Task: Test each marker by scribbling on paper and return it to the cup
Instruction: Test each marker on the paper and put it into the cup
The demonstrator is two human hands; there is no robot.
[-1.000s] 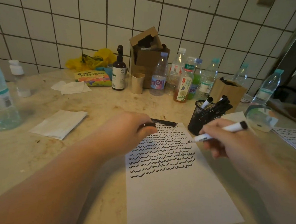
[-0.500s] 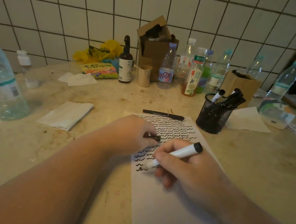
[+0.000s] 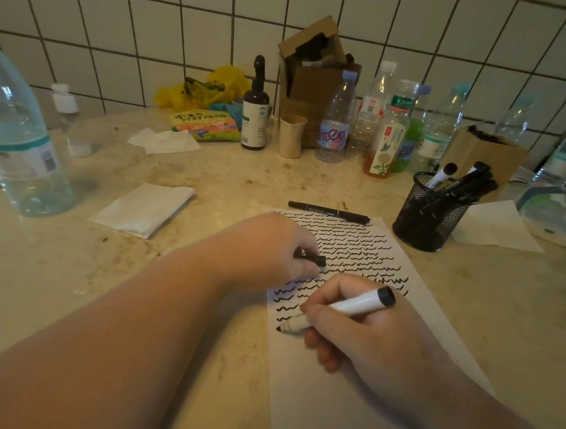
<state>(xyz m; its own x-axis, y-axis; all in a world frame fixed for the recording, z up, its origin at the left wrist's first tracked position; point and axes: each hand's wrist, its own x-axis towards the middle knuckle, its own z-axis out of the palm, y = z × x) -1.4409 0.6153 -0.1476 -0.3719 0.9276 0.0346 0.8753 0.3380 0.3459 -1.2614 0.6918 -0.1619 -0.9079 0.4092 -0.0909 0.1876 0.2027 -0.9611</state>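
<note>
Pinched between thumb and fingers, the white marker (image 3: 343, 309) lay low across my right hand (image 3: 364, 336) in the head view, its black tip down on the paper (image 3: 371, 392) at the lower left edge of the scribbled block, near the middle of the frame. I judged the low slant was there to keep the tip flat enough to draw a fresh wavy line under the rows of scribbles (image 3: 348, 256) already filling the upper half of the sheet. The blank lower half left room for more tests.

My left hand (image 3: 267, 252), just above and left of the right, was curled around the marker's black cap (image 3: 309, 257), with its heel resting on the top left part of the sheet. That seemed to serve two ends: it kept the cap ready for closing the marker, and it pinned the paper against the drag of the tip.

At the right of the frame stood the black mesh cup (image 3: 426, 217), near the sheet's upper right corner, with several markers leaning out of it, so the return would be a short reach. A thin black pen (image 3: 328, 212) lay across the sheet's top edge, apart from both hands.
</note>
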